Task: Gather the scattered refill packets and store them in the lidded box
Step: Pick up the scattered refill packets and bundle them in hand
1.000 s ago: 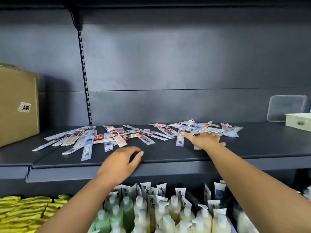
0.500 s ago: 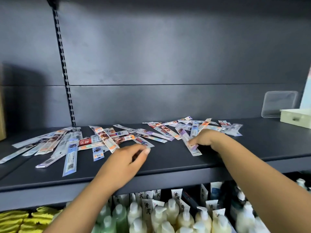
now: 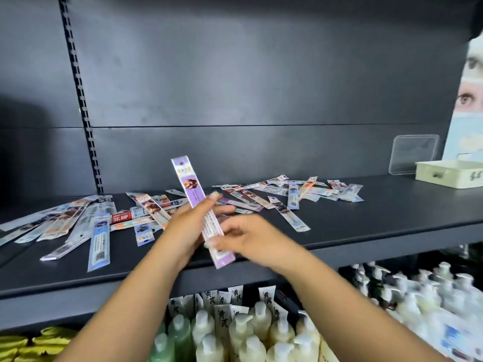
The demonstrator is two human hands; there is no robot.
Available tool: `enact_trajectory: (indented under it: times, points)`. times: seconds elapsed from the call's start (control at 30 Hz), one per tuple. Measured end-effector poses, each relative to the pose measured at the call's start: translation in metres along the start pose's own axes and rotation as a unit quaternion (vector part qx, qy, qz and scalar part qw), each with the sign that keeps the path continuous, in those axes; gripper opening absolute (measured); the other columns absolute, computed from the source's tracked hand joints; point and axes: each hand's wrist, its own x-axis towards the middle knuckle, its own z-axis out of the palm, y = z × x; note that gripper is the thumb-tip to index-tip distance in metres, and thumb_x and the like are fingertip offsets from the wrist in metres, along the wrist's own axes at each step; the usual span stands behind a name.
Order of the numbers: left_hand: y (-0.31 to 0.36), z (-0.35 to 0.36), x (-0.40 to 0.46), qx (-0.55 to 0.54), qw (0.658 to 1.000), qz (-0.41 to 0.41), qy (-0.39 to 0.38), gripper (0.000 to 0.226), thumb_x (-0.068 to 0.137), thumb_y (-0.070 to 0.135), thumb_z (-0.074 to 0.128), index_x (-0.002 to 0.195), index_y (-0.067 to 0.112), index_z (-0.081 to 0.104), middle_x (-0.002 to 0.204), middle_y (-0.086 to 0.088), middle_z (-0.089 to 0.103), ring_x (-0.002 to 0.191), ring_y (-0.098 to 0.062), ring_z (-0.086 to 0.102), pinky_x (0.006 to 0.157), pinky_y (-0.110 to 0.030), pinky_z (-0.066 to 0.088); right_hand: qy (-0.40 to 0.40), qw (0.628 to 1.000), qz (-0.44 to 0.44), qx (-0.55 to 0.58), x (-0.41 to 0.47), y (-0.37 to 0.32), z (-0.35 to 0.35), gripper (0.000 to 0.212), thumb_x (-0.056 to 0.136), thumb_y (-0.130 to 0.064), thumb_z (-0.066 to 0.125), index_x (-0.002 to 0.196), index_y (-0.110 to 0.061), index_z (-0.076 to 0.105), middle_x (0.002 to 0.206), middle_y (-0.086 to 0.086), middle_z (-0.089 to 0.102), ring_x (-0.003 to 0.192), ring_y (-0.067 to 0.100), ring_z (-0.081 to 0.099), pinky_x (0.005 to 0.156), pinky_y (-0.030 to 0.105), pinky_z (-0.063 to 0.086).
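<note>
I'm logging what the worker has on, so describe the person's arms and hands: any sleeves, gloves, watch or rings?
Both forearms are bare up to the frame edge, with no sleeve showing. The left hand and right hand wear no gloves. No watch, bracelet or ring shows; the hands are slightly blurred, so a thin ring could be missed.

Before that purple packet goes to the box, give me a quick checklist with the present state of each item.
1. Purple packet held: ok; the left hand grips its middle and the right hand pinches its lower end.
2. Packet lifted off the shelf: ok, it stands tilted above the front edge.
3. Box open: ok; its clear lid leans on the back wall behind it.
4. Room inside the box: cannot tell, the interior is hidden.
5. Path rightward to the box: ok, only flat packets lie along it.
6. Scattered packets gathered: not ok, many lie across the shelf.
</note>
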Motion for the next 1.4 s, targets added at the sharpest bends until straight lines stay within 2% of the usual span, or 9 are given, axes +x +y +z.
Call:
enact_trajectory:
  times: [0.1, 0.17, 0.23, 0.3, 0.43, 0.9, 1.1, 1.23, 1.4]
  points:
    - [0.001, -0.012, 0.002, -0.063, 0.997, -0.021, 0.034, 0.026, 0.096, 0.011, 0.035, 0.085, 0.009, 0.059, 0.043, -0.001, 0.063, 0.033, -0.010, 0.056, 0.038, -0.018, 0.048, 0.046, 0.997, -0.028, -0.059, 0.002, 0.005, -0.009, 0.012, 0.078, -0.025, 0.068, 0.073, -0.015, 0.069, 0.064, 0.002, 0.063, 0.062, 0.002, 0.051, 0.068, 0.021, 0.041]
    - [0.003, -0.019, 0.005, -0.080, 0.994, -0.045, 0.056, 0.026, 0.096, 0.010, 0.035, 0.083, 0.009, 0.058, 0.029, 0.003, 0.042, 0.021, -0.005, 0.032, 0.032, -0.010, 0.029, 0.214, 0.967, -0.002, -0.135, 0.006, 0.014, -0.041, 0.021, 0.077, -0.038, 0.067, 0.088, -0.021, 0.068, 0.088, -0.001, 0.067, 0.082, 0.006, 0.058, 0.078, 0.024, 0.042]
    - [0.003, -0.019, 0.007, -0.078, 0.993, -0.071, 0.052, 0.025, 0.095, 0.013, 0.037, 0.081, 0.009, 0.057, 0.026, 0.005, 0.030, 0.020, -0.003, 0.021, 0.032, -0.008, 0.020, 0.308, 0.891, 0.148, -0.298, 0.006, 0.027, -0.071, 0.060, 0.078, -0.056, 0.056, 0.121, -0.015, 0.054, 0.130, 0.006, 0.051, 0.123, 0.021, 0.043, 0.098, 0.035, 0.034]
    - [0.003, -0.017, 0.008, -0.061, 0.994, -0.081, 0.047, 0.026, 0.095, 0.016, 0.038, 0.081, 0.008, 0.058, 0.026, 0.007, 0.028, 0.020, -0.003, 0.019, 0.032, -0.008, 0.017, 0.249, 0.842, 0.298, -0.375, 0.004, 0.040, -0.082, 0.079, 0.079, -0.068, 0.041, 0.134, -0.012, 0.039, 0.146, 0.009, 0.032, 0.136, 0.028, 0.023, 0.107, 0.044, 0.023]
    - [0.001, -0.019, 0.009, -0.072, 0.994, -0.067, 0.054, 0.029, 0.096, 0.016, 0.036, 0.082, 0.007, 0.060, 0.026, 0.006, 0.028, 0.020, -0.003, 0.018, 0.033, -0.007, 0.016, 0.191, 0.837, 0.309, -0.408, 0.006, 0.056, -0.082, 0.051, 0.089, -0.053, 0.036, 0.122, -0.019, 0.055, 0.136, 0.007, 0.048, 0.129, 0.028, 0.035, 0.103, 0.039, 0.028]
    - [0.001, -0.020, 0.000, -0.095, 0.995, 0.001, 0.006, 0.015, 0.083, 0.025, 0.058, 0.084, 0.013, 0.066, 0.034, 0.007, 0.036, 0.028, -0.005, 0.029, 0.035, -0.013, 0.029, 0.538, 0.840, 0.069, -0.033, -0.024, 0.039, -0.054, 0.017, 0.084, -0.024, 0.058, 0.095, -0.013, 0.065, 0.075, -0.002, 0.063, 0.077, 0.020, 0.056, 0.065, 0.029, 0.038]
    - [0.002, -0.021, 0.000, -0.074, 0.997, -0.009, -0.005, 0.040, 0.058, 0.047, 0.062, 0.079, 0.013, 0.063, 0.045, 0.005, 0.051, 0.032, -0.006, 0.039, 0.036, -0.015, 0.035, 0.219, 0.969, -0.039, 0.104, -0.015, -0.003, 0.014, 0.024, 0.083, -0.021, 0.062, 0.060, -0.020, 0.066, 0.037, -0.006, 0.057, 0.043, -0.002, 0.046, 0.049, 0.004, 0.036]
    - [0.002, -0.025, -0.003, -0.098, 0.994, -0.019, -0.036, 0.034, 0.064, 0.043, 0.061, 0.080, 0.015, 0.067, 0.052, -0.002, 0.054, 0.034, -0.011, 0.047, 0.035, -0.016, 0.038, 0.096, 0.995, -0.009, 0.008, 0.002, -0.004, 0.024, 0.034, 0.083, -0.039, 0.058, 0.054, -0.024, 0.066, 0.031, -0.005, 0.051, 0.046, 0.002, 0.047, 0.069, 0.026, 0.044]
    - [0.004, -0.031, -0.001, -0.239, 0.970, -0.030, 0.036, 0.039, 0.087, 0.032, 0.052, 0.051, 0.017, 0.058, 0.048, 0.004, 0.054, 0.043, -0.008, 0.053, 0.046, -0.016, 0.048, 0.027, 0.996, 0.000, -0.087, 0.013, -0.004, 0.028, 0.051, 0.081, -0.054, 0.050, 0.052, -0.014, 0.062, 0.031, -0.003, 0.048, 0.039, 0.003, 0.045, 0.057, 0.024, 0.037]
